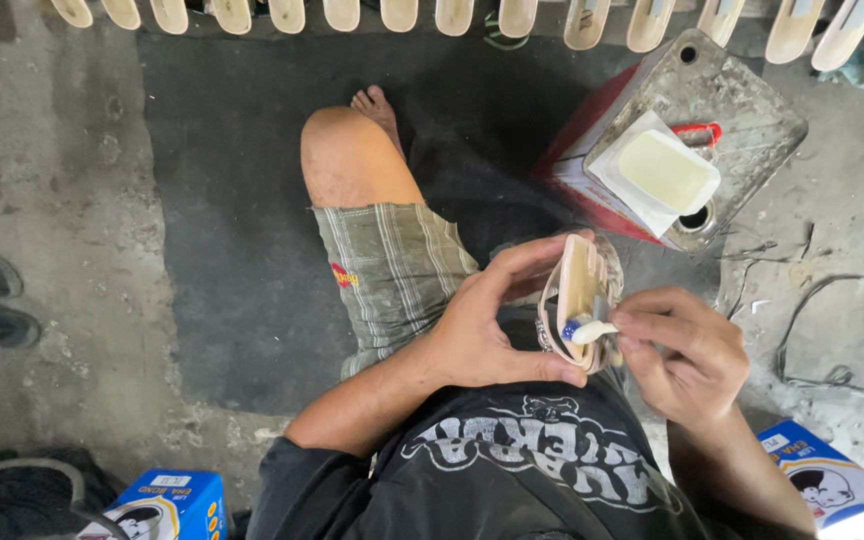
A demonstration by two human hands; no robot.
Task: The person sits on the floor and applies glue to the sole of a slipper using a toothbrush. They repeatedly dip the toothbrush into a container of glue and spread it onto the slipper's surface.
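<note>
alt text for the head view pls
A seated person's left hand holds a sandal sole while the right hand works a small brush on it. A tray of pale glue sits on a tin beside them.

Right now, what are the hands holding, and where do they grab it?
The left hand grips a tan shoe sole by its long edges, thumb below, fingers on top. The right hand pinches a small glue-covered brush by its handle end.

Stained concrete floor (72, 200), dark mat (232, 200) (worn), daylight.
</note>
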